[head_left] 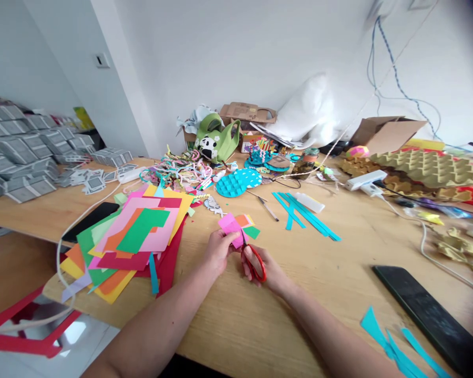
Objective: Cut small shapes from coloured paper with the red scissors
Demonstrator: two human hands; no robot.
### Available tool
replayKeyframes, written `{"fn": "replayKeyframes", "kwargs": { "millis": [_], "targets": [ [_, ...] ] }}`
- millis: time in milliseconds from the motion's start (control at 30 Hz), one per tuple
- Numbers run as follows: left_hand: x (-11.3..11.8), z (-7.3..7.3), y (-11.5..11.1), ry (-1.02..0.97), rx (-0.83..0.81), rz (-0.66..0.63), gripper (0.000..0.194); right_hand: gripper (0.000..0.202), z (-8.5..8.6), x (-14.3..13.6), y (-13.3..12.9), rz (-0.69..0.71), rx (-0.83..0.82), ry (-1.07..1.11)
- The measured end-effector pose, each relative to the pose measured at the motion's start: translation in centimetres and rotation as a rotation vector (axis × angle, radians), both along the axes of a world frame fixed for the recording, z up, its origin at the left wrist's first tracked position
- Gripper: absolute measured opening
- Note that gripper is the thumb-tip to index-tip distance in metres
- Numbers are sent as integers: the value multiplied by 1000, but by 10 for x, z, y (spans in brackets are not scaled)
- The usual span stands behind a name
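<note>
My left hand pinches a small piece of magenta paper above the middle of the table. The red-handled scissors are in my right hand, with fingers through the loops. Their blades point away from me and lie against the paper's right edge; whether they are cutting into it is too small to tell. Just beyond the paper lie small orange and green paper pieces. A stack of coloured paper sheets spreads to the left of my left hand.
Blue paper strips, a pen and a white bottle lie farther back. A dark phone and blue scraps sit at the right. Egg trays, a green bag and a white cable are around.
</note>
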State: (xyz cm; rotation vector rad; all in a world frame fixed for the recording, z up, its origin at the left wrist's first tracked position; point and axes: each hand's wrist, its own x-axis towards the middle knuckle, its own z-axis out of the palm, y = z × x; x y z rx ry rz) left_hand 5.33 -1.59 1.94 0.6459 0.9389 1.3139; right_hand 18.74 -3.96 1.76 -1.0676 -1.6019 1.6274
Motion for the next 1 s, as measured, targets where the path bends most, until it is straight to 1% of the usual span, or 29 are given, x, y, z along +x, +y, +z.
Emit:
{"fn": "replayKeyframes", "kwargs": {
  "millis": [100,267,433,533,767,1000],
  "targets": [
    [-1,1,0,-12,0,-9,22,54,1,0,0,-5,1,-1],
    [-3,7,0,-117,-31,-5,25,53,2,1,-1,17,-11,7],
    [-3,11,0,-127,-66,-6,26,53,3,1,-1,24,-22,33],
    [-3,11,1,-139,-84,1,26,52,3,1,-2,12,-41,61],
    [-4,10,1,-98,-108,-40,24,54,6,2,-3,24,-90,79],
    [-5,5,1,-51,-90,-18,28,57,5,0,-2,-7,-124,69]
  ]
}}
